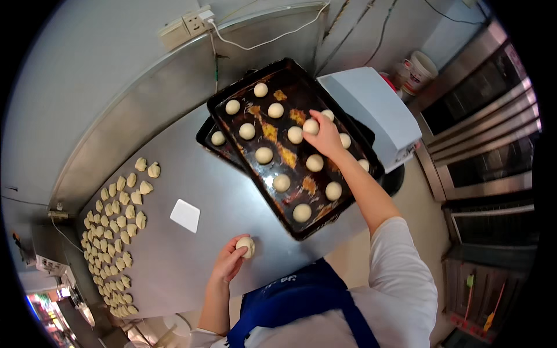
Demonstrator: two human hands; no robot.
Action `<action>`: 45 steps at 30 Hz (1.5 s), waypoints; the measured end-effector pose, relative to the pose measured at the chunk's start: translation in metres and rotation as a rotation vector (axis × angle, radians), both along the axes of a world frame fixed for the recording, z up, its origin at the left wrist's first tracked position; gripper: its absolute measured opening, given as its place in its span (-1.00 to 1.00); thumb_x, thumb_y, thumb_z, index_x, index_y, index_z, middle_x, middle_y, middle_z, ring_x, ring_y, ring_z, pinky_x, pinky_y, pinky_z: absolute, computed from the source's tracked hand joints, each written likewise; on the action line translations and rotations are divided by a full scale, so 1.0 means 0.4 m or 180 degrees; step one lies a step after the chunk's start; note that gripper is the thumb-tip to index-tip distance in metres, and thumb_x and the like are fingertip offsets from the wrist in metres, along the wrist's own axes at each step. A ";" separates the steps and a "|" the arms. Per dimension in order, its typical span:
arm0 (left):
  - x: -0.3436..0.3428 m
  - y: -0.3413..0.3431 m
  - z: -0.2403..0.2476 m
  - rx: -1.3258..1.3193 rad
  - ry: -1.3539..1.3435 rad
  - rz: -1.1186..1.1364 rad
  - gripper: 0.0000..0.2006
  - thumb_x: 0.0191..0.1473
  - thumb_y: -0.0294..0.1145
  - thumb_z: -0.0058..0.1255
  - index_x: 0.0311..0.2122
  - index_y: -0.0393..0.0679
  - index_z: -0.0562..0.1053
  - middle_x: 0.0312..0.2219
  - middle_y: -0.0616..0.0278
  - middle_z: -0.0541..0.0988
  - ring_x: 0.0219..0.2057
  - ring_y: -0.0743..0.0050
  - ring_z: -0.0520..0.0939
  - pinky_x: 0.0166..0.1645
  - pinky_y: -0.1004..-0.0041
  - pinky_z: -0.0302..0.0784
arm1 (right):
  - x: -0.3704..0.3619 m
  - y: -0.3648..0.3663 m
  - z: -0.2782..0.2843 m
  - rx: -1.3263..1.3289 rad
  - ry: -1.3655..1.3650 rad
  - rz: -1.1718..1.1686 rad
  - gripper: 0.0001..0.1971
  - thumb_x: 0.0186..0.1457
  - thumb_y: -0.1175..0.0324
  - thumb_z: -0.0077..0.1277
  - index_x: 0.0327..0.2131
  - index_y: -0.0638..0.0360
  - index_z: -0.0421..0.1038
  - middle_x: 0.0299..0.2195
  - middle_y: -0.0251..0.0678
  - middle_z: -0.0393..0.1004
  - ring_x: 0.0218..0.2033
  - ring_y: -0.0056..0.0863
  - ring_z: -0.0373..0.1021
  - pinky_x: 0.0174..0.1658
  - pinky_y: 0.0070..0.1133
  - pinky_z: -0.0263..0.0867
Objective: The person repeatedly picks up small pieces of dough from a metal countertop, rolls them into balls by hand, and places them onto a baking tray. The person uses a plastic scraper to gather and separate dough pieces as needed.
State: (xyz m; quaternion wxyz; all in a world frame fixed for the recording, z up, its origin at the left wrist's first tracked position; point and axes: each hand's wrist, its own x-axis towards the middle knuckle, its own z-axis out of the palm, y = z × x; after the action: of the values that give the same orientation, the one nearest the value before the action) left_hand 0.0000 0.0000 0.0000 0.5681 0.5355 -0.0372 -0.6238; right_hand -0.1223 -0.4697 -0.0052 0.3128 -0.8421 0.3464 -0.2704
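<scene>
My right hand reaches over a dark baking tray with its fingers closed round a smooth dough ball. Several more round dough balls, such as one pale ball, sit spaced out on this tray. Low over the metal table, in front of me, my left hand grips another dough ball between thumb and fingers. Left of that hand lies a white plastic dough scraper. Rough, unrounded dough pieces stand in rows at the table's left side.
Beneath the upper tray, a second dark tray sticks out with a dough ball on it. A pale box stands beyond the trays at right. Steel-framed oven doors line the right. Behind the steel table runs a wall with a socket strip and cables.
</scene>
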 end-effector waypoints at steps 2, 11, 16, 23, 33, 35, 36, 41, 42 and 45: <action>0.030 0.014 0.100 0.0288 -0.0175 -0.0194 -0.48 0.26 -0.38 0.12 0.30 -0.12 0.36 0.06 0.24 0.55 0.09 0.40 0.54 0.20 0.37 0.45 | 0.072 0.003 -0.072 -0.0018 -0.0254 -0.0185 -0.28 -0.08 0.25 0.36 0.18 0.22 0.38 0.04 0.00 0.51 0.09 -0.02 0.43 0.19 -0.26 0.35; 0.138 -0.863 0.113 -0.0325 -0.1694 -0.0175 -0.46 0.17 -0.49 0.15 0.27 -0.20 0.37 0.06 0.23 0.54 0.10 0.44 0.54 0.21 0.37 0.46 | 0.204 -0.468 -0.096 -0.0965 0.1725 0.0581 -0.37 0.00 0.00 0.35 0.03 0.21 0.45 0.02 -0.11 0.41 0.04 -0.14 0.34 0.05 -0.26 0.35; 0.294 -1.282 -0.004 -0.0394 -0.4010 -0.0094 -0.44 0.05 -0.32 0.30 0.16 -0.24 0.46 -0.03 -0.01 0.62 -0.07 0.07 0.68 0.06 0.29 0.58 | 0.035 -0.427 0.035 -0.1155 0.0677 0.0667 -0.14 0.02 0.00 0.33 0.34 0.04 0.23 0.27 -0.06 0.19 0.21 -0.03 0.20 0.20 -0.17 0.17; 0.388 -1.559 -0.167 0.0066 -0.5354 -0.0751 -0.38 -0.01 -0.24 0.38 0.17 -0.17 0.45 0.04 -0.14 0.54 0.11 -0.16 0.54 0.22 0.16 0.46 | -0.392 -0.407 -0.061 -0.1110 0.0721 -0.0435 -0.40 -0.03 0.30 0.37 0.13 0.08 0.45 0.22 0.00 0.25 0.20 0.09 0.19 0.21 -0.15 0.18; 0.283 -1.048 -0.023 -0.0338 -0.6810 -0.1380 -0.37 -0.03 -0.24 0.31 0.20 -0.01 0.42 0.17 0.04 0.42 0.27 -0.07 0.37 0.36 -0.08 0.19 | -0.449 -0.332 -0.082 -0.1490 -0.0092 -0.0028 -0.68 0.10 0.60 0.22 -0.05 0.18 0.53 -0.19 -0.17 0.58 -0.23 -0.15 0.48 -0.20 -0.33 0.38; 0.216 -0.830 -0.005 -0.0042 -0.6701 -0.1737 -0.43 -0.04 -0.26 0.30 0.14 0.04 0.46 0.16 0.10 0.44 0.26 -0.01 0.40 0.33 -0.11 0.22 | -0.375 -0.293 -0.020 -0.1523 0.0000 0.0259 -0.81 0.11 0.60 0.19 -0.17 0.20 0.59 -0.44 -0.24 0.54 -0.44 -0.21 0.45 -0.34 -0.34 0.34; 0.175 -0.736 -0.009 0.0193 -0.6589 -0.1506 -0.45 -0.04 -0.25 0.30 0.12 0.06 0.47 0.15 0.12 0.45 0.25 0.01 0.41 0.33 -0.13 0.23 | -0.348 -0.282 -0.006 -0.1560 -0.0070 0.0461 -0.82 0.11 0.58 0.20 -0.18 0.21 0.60 -0.46 -0.23 0.53 -0.46 -0.21 0.44 -0.36 -0.35 0.33; -0.130 -0.203 -0.018 0.1676 -0.5479 -0.0500 -0.51 0.00 -0.20 0.28 0.08 0.02 0.53 0.15 0.12 0.47 0.22 0.05 0.43 0.34 -0.03 0.26 | -0.190 -0.078 0.074 -0.1591 -0.0620 0.1862 -0.88 0.11 0.51 0.21 -0.24 0.22 0.59 -0.54 -0.23 0.45 -0.52 -0.22 0.40 -0.40 -0.33 0.32; -0.189 -0.125 -0.016 0.1924 -0.5501 -0.0627 -0.51 0.01 -0.20 0.28 0.08 0.01 0.54 0.15 0.12 0.47 0.22 0.05 0.43 0.34 -0.01 0.26 | -0.178 -0.027 0.082 -0.1575 -0.0656 0.2013 -0.89 0.11 0.51 0.21 -0.25 0.22 0.59 -0.55 -0.23 0.45 -0.53 -0.22 0.40 -0.41 -0.33 0.32; -0.390 0.087 -0.014 0.2642 -0.5228 -0.0840 -0.51 0.03 -0.19 0.26 0.10 0.00 0.53 0.14 0.12 0.48 0.20 0.07 0.44 0.35 0.06 0.25 | -0.127 0.143 0.098 -0.1549 -0.0956 0.2546 -0.91 0.12 0.51 0.20 -0.27 0.22 0.58 -0.55 -0.23 0.44 -0.54 -0.22 0.39 -0.43 -0.34 0.30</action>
State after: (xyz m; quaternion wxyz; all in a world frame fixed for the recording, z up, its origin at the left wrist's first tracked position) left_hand -0.1558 0.0348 -0.0057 0.0510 0.9610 -0.2622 -0.0720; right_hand -0.1733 -0.4126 0.0340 0.2328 -0.9094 -0.1263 -0.3205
